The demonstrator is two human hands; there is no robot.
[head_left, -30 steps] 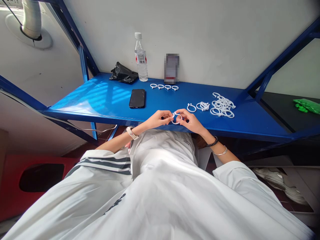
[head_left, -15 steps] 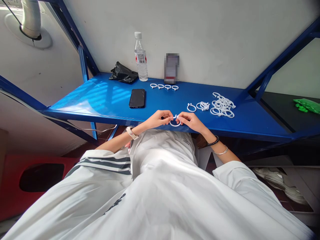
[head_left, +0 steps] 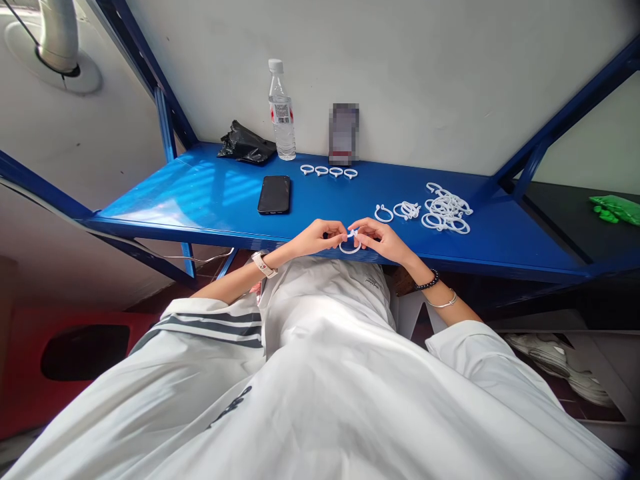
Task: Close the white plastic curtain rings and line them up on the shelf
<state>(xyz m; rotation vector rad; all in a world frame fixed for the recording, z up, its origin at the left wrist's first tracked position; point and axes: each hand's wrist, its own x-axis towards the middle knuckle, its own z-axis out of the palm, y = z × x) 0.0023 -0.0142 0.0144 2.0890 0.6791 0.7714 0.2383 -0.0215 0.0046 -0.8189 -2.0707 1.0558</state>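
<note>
A white plastic ring (head_left: 350, 247) hangs between both hands at the front edge of the blue shelf (head_left: 200, 200). My left hand (head_left: 320, 237) pinches the ring's left end and my right hand (head_left: 381, 240) pinches its right end, fingertips meeting at the top. A loose heap of white rings (head_left: 445, 210) lies on the shelf to the right, with a smaller bunch (head_left: 406, 211) and a single ring (head_left: 383, 214) beside it. A short row of rings (head_left: 329, 172) lies near the back wall.
A black phone (head_left: 274, 195) lies on the shelf left of my hands. A water bottle (head_left: 281, 113) and a crumpled black bag (head_left: 246, 147) stand at the back. Green pieces (head_left: 616, 208) lie on a dark surface far right. Blue frame struts slant on both sides.
The ring has turned from upright between my fingers to hanging lower, held by its ends at the top. Both hands stayed at the shelf edge.
</note>
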